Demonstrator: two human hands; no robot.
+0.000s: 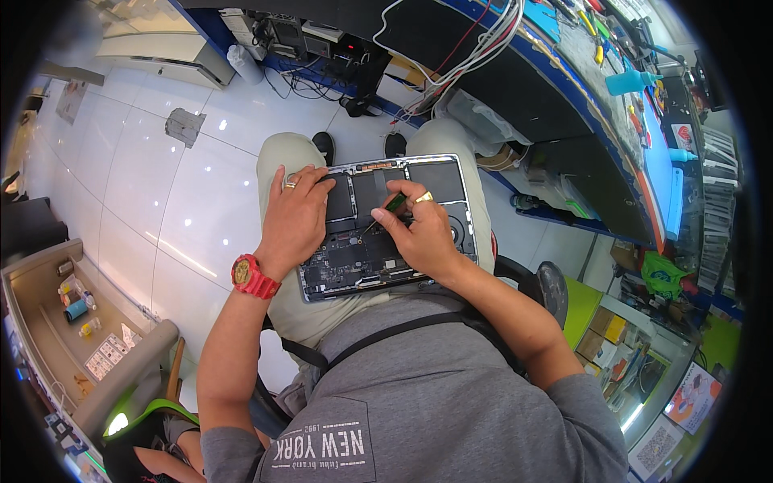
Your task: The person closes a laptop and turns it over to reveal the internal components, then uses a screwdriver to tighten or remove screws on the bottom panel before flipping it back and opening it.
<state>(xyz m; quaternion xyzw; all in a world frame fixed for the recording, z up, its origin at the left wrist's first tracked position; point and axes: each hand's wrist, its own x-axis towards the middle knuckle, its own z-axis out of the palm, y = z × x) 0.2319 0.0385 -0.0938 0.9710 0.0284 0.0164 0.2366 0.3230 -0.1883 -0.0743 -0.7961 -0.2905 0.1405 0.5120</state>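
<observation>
An opened laptop base [374,278] lies across my lap, its circuit board, black battery cells and a round fan uncovered. My right hand [423,233] pinches a small green-handled screwdriver [394,201]. Its thin shaft slants down to the left, the tip at the circuit board [346,251] near the middle. My left hand [299,209] rests over the laptop's left edge with the fingers stretched out on a battery cell [341,197]. Nothing shows in that hand. A red watch [254,276] is on my left wrist.
A workbench [564,88] with tools and a blue bottle [632,81] stands at the upper right. White cables [467,76] hang from its edge. Below are a clear plastic bin [483,117] and computer units [290,36]. A beige display case [72,314] is at the left, beside a seated person [161,447].
</observation>
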